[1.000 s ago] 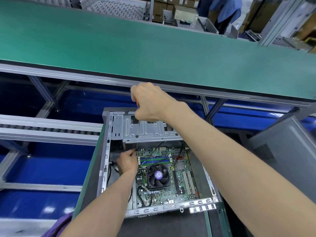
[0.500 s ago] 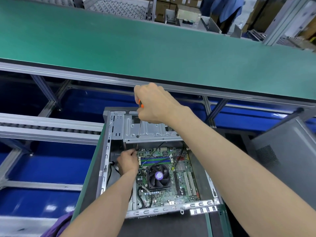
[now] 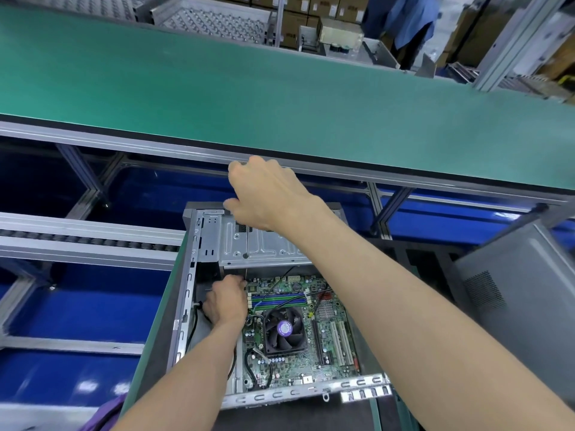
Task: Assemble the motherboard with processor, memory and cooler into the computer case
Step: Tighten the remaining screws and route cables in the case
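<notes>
The open grey computer case (image 3: 189, 293) lies on its side in front of me. Inside it sits the green motherboard (image 3: 329, 356), with a black fan cooler (image 3: 284, 329) and blue and green memory sticks (image 3: 277, 300). My right hand (image 3: 267, 194) grips the top of a screwdriver above the drive bay plate (image 3: 264, 244); its handle is hidden in my fist. The thin screwdriver shaft (image 3: 246, 241) runs straight down past the plate to the board's far left corner. There my left hand (image 3: 227, 301) pinches at the shaft's lower end with curled fingers; the tip is hidden.
A wide green conveyor belt (image 3: 280, 98) crosses behind the case. A grey case cover (image 3: 513, 290) leans at the right. A roller rail (image 3: 87, 241) runs at the left. Black cables (image 3: 249, 368) loop along the board's left edge. A person in blue (image 3: 410, 20) stands far back.
My right hand has twisted on the screwdriver, so the orange handle seen before is now covered. My left hand stays at the shaft's lower end.
</notes>
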